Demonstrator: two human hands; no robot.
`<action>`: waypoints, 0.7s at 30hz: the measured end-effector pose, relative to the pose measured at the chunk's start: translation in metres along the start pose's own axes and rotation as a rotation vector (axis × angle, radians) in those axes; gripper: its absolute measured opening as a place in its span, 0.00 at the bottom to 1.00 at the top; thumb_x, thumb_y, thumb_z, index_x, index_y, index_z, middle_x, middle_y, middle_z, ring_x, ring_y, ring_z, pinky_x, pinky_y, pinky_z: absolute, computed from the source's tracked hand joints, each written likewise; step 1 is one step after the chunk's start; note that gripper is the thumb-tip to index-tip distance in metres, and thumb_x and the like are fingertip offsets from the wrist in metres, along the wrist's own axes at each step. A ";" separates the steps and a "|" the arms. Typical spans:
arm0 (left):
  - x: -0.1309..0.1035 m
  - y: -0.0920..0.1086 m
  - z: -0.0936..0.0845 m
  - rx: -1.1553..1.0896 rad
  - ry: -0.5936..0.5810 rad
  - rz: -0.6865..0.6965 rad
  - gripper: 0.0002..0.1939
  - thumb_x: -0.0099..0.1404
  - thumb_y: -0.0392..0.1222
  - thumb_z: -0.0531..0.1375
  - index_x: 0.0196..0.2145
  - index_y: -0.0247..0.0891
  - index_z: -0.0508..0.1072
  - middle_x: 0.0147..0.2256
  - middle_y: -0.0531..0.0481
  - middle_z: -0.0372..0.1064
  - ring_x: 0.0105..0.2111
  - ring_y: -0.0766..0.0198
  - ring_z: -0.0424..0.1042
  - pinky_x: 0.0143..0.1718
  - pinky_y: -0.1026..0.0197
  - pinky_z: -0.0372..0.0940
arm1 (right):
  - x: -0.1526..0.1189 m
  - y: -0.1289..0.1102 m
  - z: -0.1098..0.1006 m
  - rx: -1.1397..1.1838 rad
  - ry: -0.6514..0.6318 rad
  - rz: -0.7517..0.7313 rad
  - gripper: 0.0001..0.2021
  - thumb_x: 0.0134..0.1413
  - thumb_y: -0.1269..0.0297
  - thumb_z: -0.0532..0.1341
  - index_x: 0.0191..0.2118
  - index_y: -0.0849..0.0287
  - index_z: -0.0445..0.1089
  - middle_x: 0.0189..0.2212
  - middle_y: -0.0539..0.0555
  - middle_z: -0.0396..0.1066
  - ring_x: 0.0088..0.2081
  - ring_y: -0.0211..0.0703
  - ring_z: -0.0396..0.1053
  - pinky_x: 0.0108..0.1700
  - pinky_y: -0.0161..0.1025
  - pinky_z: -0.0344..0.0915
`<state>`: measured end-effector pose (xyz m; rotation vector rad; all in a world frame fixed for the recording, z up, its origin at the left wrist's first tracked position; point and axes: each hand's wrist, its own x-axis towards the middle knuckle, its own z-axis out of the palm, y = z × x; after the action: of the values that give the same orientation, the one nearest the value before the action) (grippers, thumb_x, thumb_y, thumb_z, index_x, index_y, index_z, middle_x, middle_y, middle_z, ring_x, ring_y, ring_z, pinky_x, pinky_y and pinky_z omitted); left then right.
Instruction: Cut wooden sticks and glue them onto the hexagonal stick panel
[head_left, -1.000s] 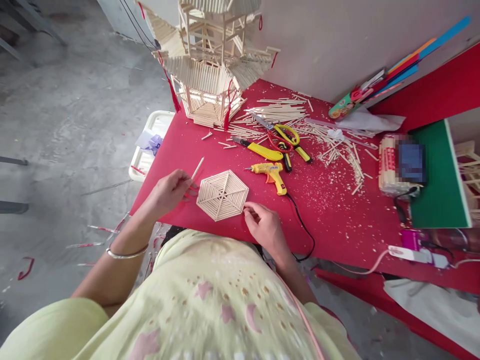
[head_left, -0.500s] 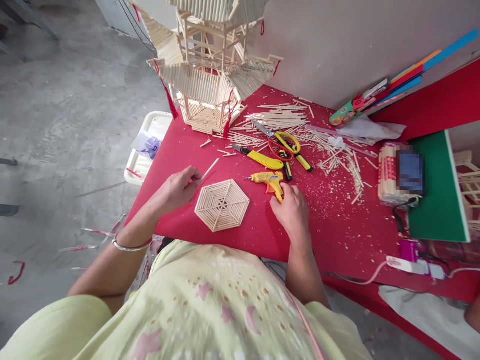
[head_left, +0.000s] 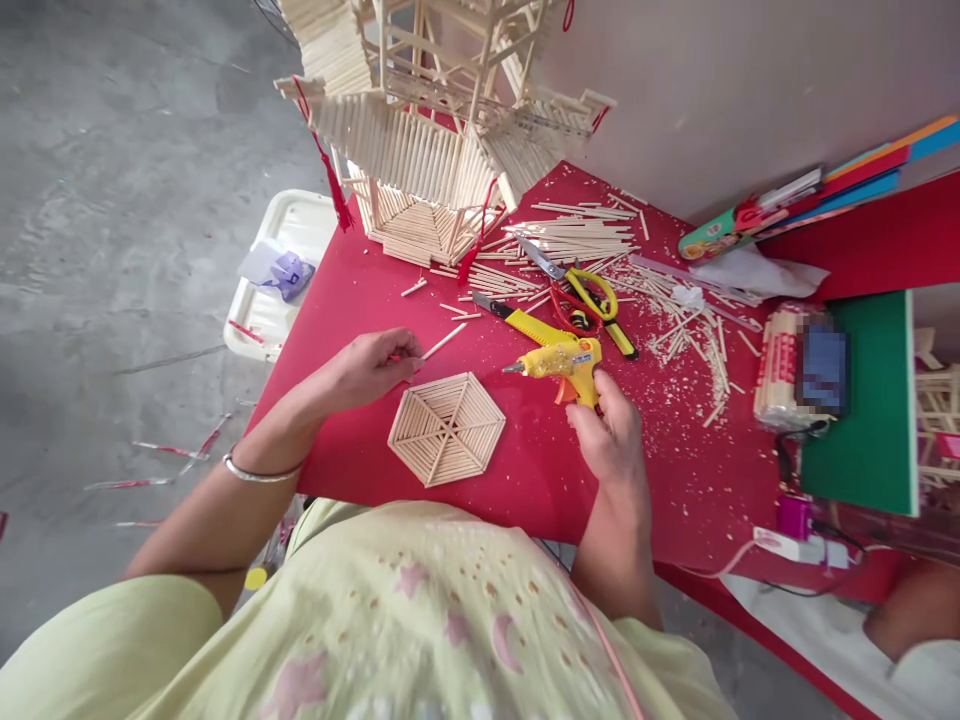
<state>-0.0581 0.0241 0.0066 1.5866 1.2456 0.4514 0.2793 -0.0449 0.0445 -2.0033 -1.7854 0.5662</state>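
Between the fingertips of my left hand (head_left: 375,370) is a thin wooden stick (head_left: 444,341), slanting up to the right. My right hand (head_left: 613,430) is closed round the handle of a yellow glue gun (head_left: 564,362), whose nozzle points left. On the red tabletop (head_left: 360,440) between my hands lies a hexagonal panel (head_left: 448,430) of wooden sticks, with a small gap at its centre. Behind the glue gun rest a yellow utility knife (head_left: 536,326) and scissors (head_left: 592,292) with yellow handles.
A tiered stick-built pagoda (head_left: 420,150) with red tassels stands at the back left. Loose sticks (head_left: 585,236) and shavings are scattered behind the tools. Bundled sticks (head_left: 777,365) lie at right beside a green board (head_left: 862,400). Another person's arm (head_left: 915,605) shows at lower right.
My right hand has raised the glue gun from the tabletop, and its nozzle has come nearer the panel. My left hand still holds the stick. The view has shifted slightly.
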 end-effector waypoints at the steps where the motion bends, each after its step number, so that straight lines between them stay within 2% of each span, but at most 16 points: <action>1: 0.000 -0.002 0.000 0.014 0.017 -0.015 0.13 0.65 0.51 0.61 0.36 0.38 0.74 0.29 0.50 0.74 0.26 0.66 0.66 0.27 0.66 0.60 | 0.001 -0.007 -0.002 0.057 -0.031 -0.005 0.11 0.58 0.56 0.56 0.43 0.53 0.69 0.27 0.50 0.72 0.26 0.45 0.66 0.30 0.40 0.61; 4: -0.002 -0.008 -0.001 0.070 0.035 -0.031 0.13 0.65 0.51 0.61 0.37 0.38 0.75 0.31 0.51 0.76 0.25 0.67 0.65 0.26 0.66 0.58 | 0.008 -0.021 0.003 0.091 -0.071 0.002 0.17 0.57 0.44 0.61 0.41 0.53 0.68 0.31 0.52 0.73 0.31 0.46 0.69 0.34 0.42 0.65; 8: -0.005 -0.009 -0.003 0.154 -0.023 0.049 0.11 0.67 0.48 0.59 0.34 0.38 0.76 0.31 0.51 0.76 0.27 0.67 0.69 0.30 0.65 0.60 | 0.011 -0.012 0.021 -0.084 -0.018 0.134 0.28 0.49 0.33 0.66 0.42 0.54 0.71 0.34 0.57 0.75 0.34 0.52 0.71 0.38 0.46 0.66; 10: -0.004 -0.009 -0.003 0.189 -0.033 0.089 0.11 0.66 0.47 0.58 0.32 0.38 0.75 0.31 0.51 0.76 0.29 0.66 0.70 0.32 0.65 0.61 | 0.008 -0.002 0.027 -0.120 -0.020 0.182 0.30 0.49 0.31 0.65 0.44 0.55 0.72 0.35 0.58 0.76 0.35 0.54 0.72 0.39 0.47 0.67; 16: -0.001 -0.009 -0.002 0.247 -0.033 0.125 0.14 0.66 0.47 0.58 0.29 0.36 0.78 0.29 0.49 0.75 0.28 0.65 0.70 0.31 0.63 0.60 | -0.002 0.012 0.034 -0.090 -0.060 0.214 0.29 0.52 0.31 0.63 0.42 0.55 0.73 0.33 0.56 0.76 0.32 0.49 0.70 0.38 0.44 0.65; 21: -0.003 -0.008 0.000 0.296 -0.071 0.160 0.15 0.67 0.44 0.56 0.29 0.35 0.78 0.30 0.49 0.75 0.30 0.64 0.70 0.33 0.63 0.61 | -0.005 0.017 0.043 -0.129 -0.025 0.224 0.33 0.53 0.28 0.61 0.45 0.57 0.73 0.36 0.58 0.76 0.36 0.52 0.71 0.41 0.46 0.66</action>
<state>-0.0633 0.0208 0.0004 1.9454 1.1764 0.3175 0.2701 -0.0505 -0.0004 -2.3125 -1.6611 0.5571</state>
